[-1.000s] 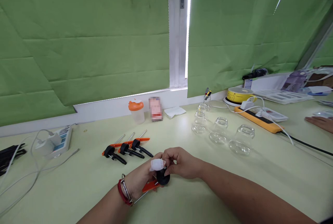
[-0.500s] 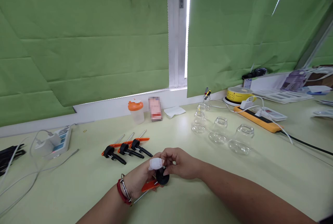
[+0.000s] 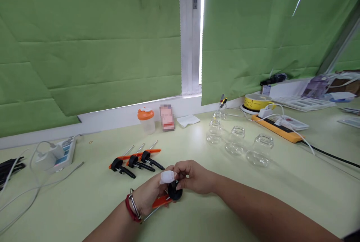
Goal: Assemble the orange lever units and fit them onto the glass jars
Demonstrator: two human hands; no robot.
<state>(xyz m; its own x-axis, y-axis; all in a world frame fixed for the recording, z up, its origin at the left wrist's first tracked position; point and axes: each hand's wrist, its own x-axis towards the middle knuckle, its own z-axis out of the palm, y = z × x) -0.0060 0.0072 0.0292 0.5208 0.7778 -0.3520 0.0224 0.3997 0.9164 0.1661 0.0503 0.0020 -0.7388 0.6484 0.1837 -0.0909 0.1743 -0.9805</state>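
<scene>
My left hand [image 3: 154,191], its thumb wrapped in a white covering [image 3: 167,177], is closed around an assembly with a round black cap [image 3: 175,191], an orange bar [image 3: 161,201] and a thin metal rod [image 3: 152,213]. From the right, my right hand [image 3: 194,176] presses its fingers together at the black cap's upper edge, against the left hand's fingertips. Whatever small part lies between those fingers is hidden. Up and left of my hands lie three similar assemblies [image 3: 140,162], with black caps, black tubes, metal rods and orange bars.
Several clear glass jars [image 3: 260,150] stand to the right; tools stick out of a rear one. An orange-lidded cup [image 3: 146,121] and folded paper [image 3: 188,120] lie toward the wall. An orange power strip [image 3: 278,129] is on the right, a white one [image 3: 66,153] on the left, with loose cables.
The view has shifted very slightly. Both hands keep their hold at the black cap, with hardly any finger movement visible.
</scene>
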